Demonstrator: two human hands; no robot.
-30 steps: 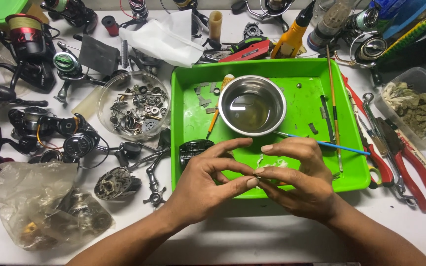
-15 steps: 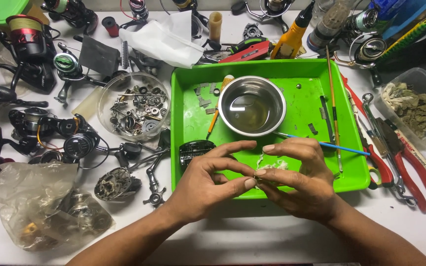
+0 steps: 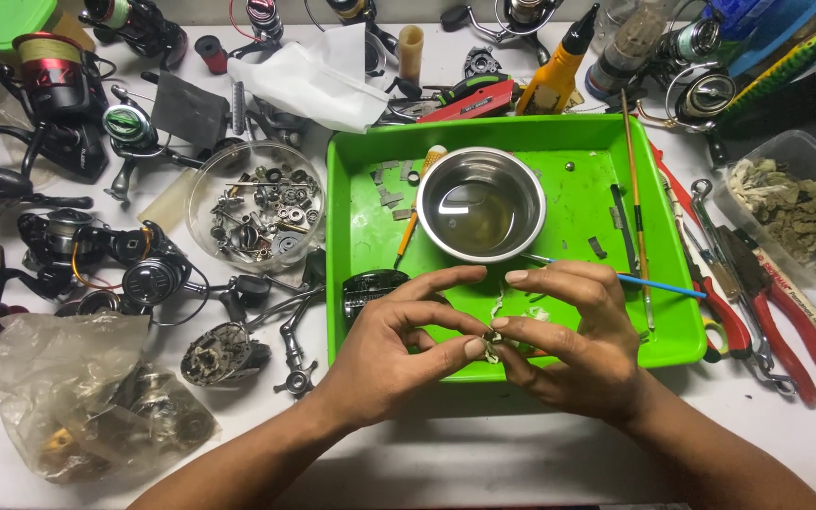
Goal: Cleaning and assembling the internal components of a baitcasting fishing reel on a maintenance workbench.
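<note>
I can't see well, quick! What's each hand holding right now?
Left hand: fingers pinched shut on the small pale part.
Right hand: fingers pinched shut on the same small pale part.

Bright, even overhead light; soft short shadows fall toward 6 o'clock under the forearms. Glare glints in the steel bowl [image 3: 481, 203] at 12 o'clock. Focus is sharp centrally, edges slightly bowed

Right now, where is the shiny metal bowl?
In the head view, the metal bowl sits inside the green tray, toward its back middle, just beyond the left hand and right hand.
</note>
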